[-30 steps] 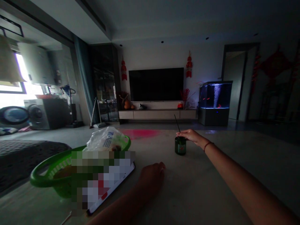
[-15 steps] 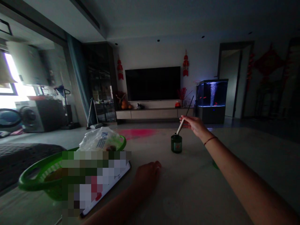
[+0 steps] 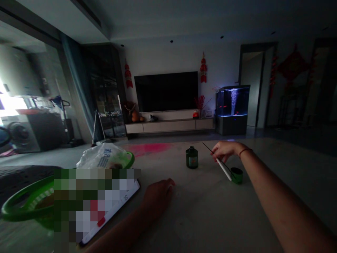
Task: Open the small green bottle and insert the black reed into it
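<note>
My right hand (image 3: 225,150) pinches a white stick (image 3: 224,170) together with a thin dark stick (image 3: 207,147). Both slant down to the right, and their lower ends meet a small green cup (image 3: 237,175); whether they are inside or against its near side I cannot tell. Left of that hand stands a dark green glass bottle (image 3: 192,159) with a label and an uncovered neck. My left hand (image 3: 159,193) lies on the table (image 3: 205,207) with its fingers curled in, in dim light, and nothing shows in it.
A green plastic basket (image 3: 15,212) stands at the left, with a white plastic bag (image 3: 101,154) on it. Beside it leans or lies a phone or tablet (image 3: 131,191), partly blurred out. Beyond the table are a television (image 3: 167,92) and a lit fish tank (image 3: 233,102).
My right hand has carried the white and dark sticks from the bottle's mouth to the right and down to the green cup. My left hand keeps its place on the table.
</note>
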`<state>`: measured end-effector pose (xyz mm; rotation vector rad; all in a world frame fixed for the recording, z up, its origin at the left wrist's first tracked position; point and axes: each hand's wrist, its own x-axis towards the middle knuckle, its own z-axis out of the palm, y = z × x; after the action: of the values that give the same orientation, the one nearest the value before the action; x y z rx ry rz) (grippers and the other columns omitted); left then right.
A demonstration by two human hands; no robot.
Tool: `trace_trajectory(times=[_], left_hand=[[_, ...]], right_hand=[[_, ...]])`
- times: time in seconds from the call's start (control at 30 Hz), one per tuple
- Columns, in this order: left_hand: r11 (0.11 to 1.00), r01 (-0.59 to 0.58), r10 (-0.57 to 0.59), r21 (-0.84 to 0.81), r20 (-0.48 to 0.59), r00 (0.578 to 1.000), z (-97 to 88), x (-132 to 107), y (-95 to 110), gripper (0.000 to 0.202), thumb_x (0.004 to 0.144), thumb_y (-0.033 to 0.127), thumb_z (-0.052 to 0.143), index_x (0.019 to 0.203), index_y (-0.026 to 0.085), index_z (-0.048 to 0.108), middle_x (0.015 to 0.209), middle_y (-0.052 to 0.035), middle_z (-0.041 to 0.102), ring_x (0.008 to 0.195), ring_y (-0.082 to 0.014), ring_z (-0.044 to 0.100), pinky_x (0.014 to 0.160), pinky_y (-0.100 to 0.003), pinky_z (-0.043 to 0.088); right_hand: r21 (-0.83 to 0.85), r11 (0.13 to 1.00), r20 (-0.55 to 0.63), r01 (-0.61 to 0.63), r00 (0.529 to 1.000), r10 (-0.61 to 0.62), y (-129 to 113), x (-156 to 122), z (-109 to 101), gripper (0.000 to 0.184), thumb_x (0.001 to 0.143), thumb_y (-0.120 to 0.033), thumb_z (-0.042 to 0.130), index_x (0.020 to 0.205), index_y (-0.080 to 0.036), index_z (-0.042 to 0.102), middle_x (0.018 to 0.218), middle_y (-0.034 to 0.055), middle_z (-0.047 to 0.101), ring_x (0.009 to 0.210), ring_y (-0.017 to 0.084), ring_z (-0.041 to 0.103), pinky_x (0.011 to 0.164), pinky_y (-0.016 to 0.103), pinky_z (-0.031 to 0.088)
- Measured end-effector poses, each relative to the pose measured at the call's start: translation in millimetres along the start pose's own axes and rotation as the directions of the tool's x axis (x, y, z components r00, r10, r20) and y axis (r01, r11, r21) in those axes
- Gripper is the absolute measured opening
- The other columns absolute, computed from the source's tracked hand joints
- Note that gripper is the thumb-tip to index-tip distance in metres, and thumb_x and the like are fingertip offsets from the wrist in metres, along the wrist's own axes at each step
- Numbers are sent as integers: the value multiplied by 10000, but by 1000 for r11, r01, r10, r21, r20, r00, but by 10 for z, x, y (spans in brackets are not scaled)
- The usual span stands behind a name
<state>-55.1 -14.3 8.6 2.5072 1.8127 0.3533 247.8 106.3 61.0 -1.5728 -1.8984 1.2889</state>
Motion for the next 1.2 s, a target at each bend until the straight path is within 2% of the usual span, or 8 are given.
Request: trace_trajectory(times=[0.17, 0.33, 0.47, 0.63, 0.73, 0.87, 1.0, 1.2], left_hand=[[1000, -9, 9, 25, 12, 1000, -29, 5, 15, 292, 829, 258, 312, 1015, 243, 537, 1008, -27, 625, 895, -179, 576, 757, -277, 402], [1000, -2, 1, 25, 22, 1000, -40, 5, 32, 307, 826, 249, 304, 1027, 235, 535, 1014, -36, 623, 908, -184, 573, 754, -279, 405], [999, 18, -19, 32, 39, 999, -49, 9, 44, 300, 830, 254, 306, 1029, 236, 529, 1013, -38, 623, 895, -180, 577, 744, -274, 408], [1000, 12, -12, 20, 39, 999, -59, 1, 53, 290, 831, 252, 310, 1024, 240, 525, 1009, -29, 622, 904, -172, 571, 747, -264, 404], [1000, 19, -20, 13, 43, 999, -62, -6, 55, 292, 833, 251, 305, 1027, 241, 523, 1025, -28, 614, 917, -170, 565, 765, -265, 399], [1000, 21, -22, 13, 48, 999, -57, -8, 55, 293, 834, 254, 302, 1031, 237, 519, 1028, -32, 613, 910, -173, 567, 768, -271, 399], [1000, 7, -7, 12, 33, 999, -37, -6, 39, 288, 828, 254, 318, 1037, 236, 515, 1042, -34, 608, 921, -177, 564, 772, -275, 399], [1000, 10, -11, 21, 49, 999, -32, -2, 36, 301, 837, 269, 293, 1040, 231, 512, 1016, -46, 612, 905, -183, 569, 772, -290, 403]], right_hand=[[49, 992, -64, -114, 991, 117, 158, 83, 32, 201, 526, -88, 661, 692, -146, 564, 529, 24, 618, 558, 190, 617, 542, 303, 501], [42, 979, -121, -200, 972, 204, 274, 159, 81, 364, 502, -75, 691, 824, -128, 530, 517, 29, 615, 569, 225, 631, 513, 317, 499], [4, 979, -142, -205, 969, 204, 281, 213, 95, 499, 496, -42, 678, 959, -108, 505, 481, 27, 610, 514, 223, 622, 483, 313, 495], [-27, 985, -180, -173, 970, 165, 168, 238, 54, 599, 576, -45, 605, 1139, -121, 415, 465, 12, 595, 506, 222, 623, 494, 327, 498], [-128, 970, -170, -207, 968, 184, 94, 241, 61, 407, 622, -125, 592, 1023, -132, 521, 487, 31, 601, 521, 217, 625, 510, 336, 498], [-261, 924, -136, -279, 958, 251, 51, 273, 148, 117, 581, -175, 632, 671, -106, 604, 489, 72, 600, 560, 234, 624, 519, 350, 490], [-335, 887, -119, -318, 948, 294, 47, 329, 262, 94, 509, -147, 667, 518, -109, 581, 494, 81, 593, 606, 243, 618, 549, 355, 481], [-338, 875, -106, -347, 938, 331, 67, 385, 313, 194, 400, -175, 735, 521, -136, 589, 547, 55, 599, 637, 238, 607, 580, 381, 479]])
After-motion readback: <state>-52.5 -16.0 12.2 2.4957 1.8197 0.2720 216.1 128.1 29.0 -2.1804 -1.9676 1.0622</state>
